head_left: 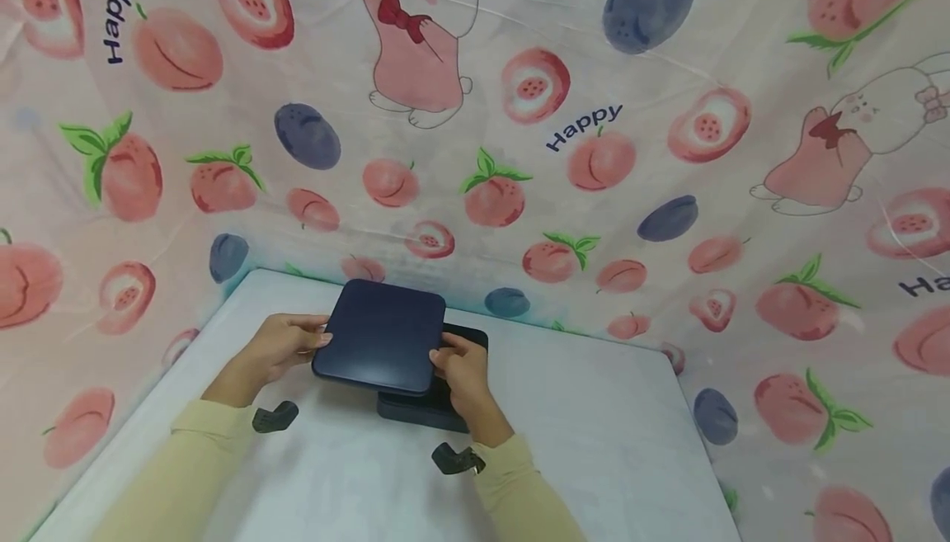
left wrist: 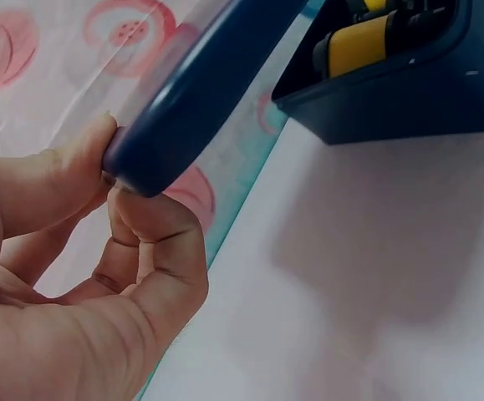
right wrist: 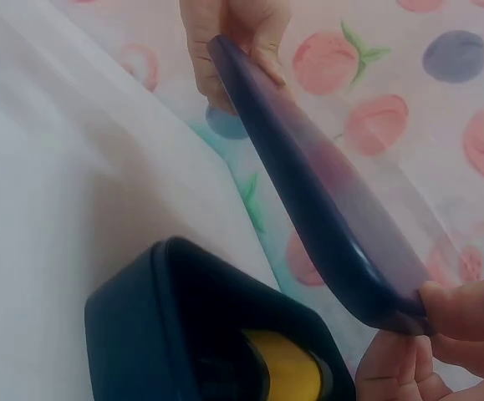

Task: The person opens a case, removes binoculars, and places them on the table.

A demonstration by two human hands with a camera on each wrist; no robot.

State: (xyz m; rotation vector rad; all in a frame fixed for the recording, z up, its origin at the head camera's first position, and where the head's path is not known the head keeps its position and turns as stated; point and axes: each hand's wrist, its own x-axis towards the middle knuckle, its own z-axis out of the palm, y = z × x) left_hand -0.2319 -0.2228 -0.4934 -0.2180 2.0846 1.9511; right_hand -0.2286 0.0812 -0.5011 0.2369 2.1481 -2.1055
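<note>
A dark blue box lid [head_left: 382, 336], square with rounded corners, is held up in the air between both hands. My left hand [head_left: 285, 348] pinches its left edge between thumb and fingers. At the opposite edge, my right hand [head_left: 465, 369] pinches the lid the same way. Below and to the right stands the dark blue box [head_left: 423, 412], uncovered and partly hidden by the lid in the head view. Inside it, the left wrist view shows yellow-and-black objects [left wrist: 359, 48] whose kind I cannot tell. One yellow piece [right wrist: 283, 368] also shows in the right wrist view.
The box stands on a white table [head_left: 594, 443] near its back edge. Cloth printed with peaches and rabbits [head_left: 445, 195] hangs behind and at the sides. Dark wrist-mounted devices [head_left: 276, 417] sit by both sleeves.
</note>
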